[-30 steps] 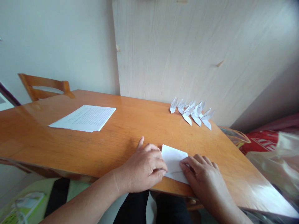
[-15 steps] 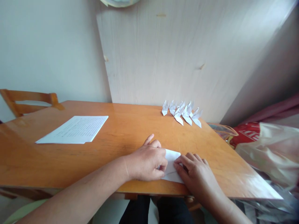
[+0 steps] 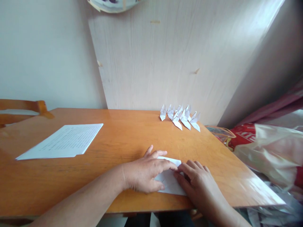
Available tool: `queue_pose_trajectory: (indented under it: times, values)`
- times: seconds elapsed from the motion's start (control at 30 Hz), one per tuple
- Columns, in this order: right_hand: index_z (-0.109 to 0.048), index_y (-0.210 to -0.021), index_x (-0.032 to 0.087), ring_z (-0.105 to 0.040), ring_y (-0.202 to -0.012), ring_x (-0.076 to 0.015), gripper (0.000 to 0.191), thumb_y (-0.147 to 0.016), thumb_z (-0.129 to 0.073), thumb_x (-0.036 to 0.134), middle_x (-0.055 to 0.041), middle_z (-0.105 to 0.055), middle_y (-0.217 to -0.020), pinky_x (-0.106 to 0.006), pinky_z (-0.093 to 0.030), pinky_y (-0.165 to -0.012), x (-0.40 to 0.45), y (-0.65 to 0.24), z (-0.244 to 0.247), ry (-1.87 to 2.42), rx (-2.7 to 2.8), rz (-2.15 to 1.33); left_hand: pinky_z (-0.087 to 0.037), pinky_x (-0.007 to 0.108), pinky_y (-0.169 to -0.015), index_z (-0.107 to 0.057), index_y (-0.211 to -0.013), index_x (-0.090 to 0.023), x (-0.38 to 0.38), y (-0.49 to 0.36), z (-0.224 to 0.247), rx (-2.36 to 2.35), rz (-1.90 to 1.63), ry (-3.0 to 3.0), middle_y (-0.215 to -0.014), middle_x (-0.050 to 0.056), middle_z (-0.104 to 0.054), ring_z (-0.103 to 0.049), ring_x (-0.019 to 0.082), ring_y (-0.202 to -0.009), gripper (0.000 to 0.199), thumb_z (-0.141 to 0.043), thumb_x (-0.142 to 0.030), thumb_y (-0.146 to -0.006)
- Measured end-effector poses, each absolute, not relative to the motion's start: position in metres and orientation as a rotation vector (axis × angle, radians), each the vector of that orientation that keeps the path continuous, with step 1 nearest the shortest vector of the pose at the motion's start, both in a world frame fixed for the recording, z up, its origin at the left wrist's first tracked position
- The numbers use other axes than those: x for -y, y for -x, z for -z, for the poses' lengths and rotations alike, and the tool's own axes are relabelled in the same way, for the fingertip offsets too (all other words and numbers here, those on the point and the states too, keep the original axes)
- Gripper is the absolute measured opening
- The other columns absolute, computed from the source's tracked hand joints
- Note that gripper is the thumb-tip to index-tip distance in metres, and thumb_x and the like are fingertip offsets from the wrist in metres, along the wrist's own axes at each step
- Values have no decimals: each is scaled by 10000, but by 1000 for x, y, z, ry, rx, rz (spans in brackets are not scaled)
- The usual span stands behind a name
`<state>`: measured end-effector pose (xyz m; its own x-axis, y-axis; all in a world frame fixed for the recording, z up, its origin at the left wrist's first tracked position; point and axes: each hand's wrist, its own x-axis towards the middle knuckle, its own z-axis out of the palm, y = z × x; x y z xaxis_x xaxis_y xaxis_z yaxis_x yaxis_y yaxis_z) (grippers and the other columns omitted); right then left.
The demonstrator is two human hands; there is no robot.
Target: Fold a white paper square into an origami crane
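A folded sheet of white paper [image 3: 170, 182] lies on the table near its front edge, between my two hands. My left hand [image 3: 148, 173] rests over the paper's left part with its fingers spread. Its index finger reaches across to the fold near my right fingertips, and its thumb touches the paper lower down. My right hand [image 3: 196, 178] pinches the paper's right side between thumb and index finger, the other fingers curled alongside. The paper's right edge is hidden under this hand.
Several folded white paper figures [image 3: 177, 121] stand at the table's back right. A stack of printed sheets [image 3: 62, 142] lies at the left on the wooden table [image 3: 127, 135]. A wooden chair [image 3: 21, 105] is at far left; bags [image 3: 267, 148] are beside the right edge.
My left hand has opened from curled fingers, its index finger now stretched toward my right hand. The right hand keeps its pinch. The camera view has shifted slightly.
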<state>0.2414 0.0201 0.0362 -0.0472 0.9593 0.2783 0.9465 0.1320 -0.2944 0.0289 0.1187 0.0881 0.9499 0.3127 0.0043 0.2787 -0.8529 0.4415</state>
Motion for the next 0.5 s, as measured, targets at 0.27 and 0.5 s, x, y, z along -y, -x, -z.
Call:
queue_pose_trajectory:
  times: [0.27,0.5]
  values:
    - [-632,-881,257,-598,-807,-216,139,-960,-582,361,-5,-667,-855,-343,-352,-727,-21,-245,-39,1864,2008,-63,-30,731,-1142,-449,-1427,-331,-122,-27,-88,-477,-7,-2640,-1490,58,-507,-156,384,-1509,639,-677,-310,-830]
    - [-581,-798,229,-580,-754,-216,192,-932,-618,361,-18,-650,-821,-341,-329,-694,-12,-251,-39,1950,2011,17,14,759,-1118,-530,-1361,-395,-122,-27,-88,-439,7,-2614,-1427,-19,-578,-158,396,-1504,543,-671,-302,-845]
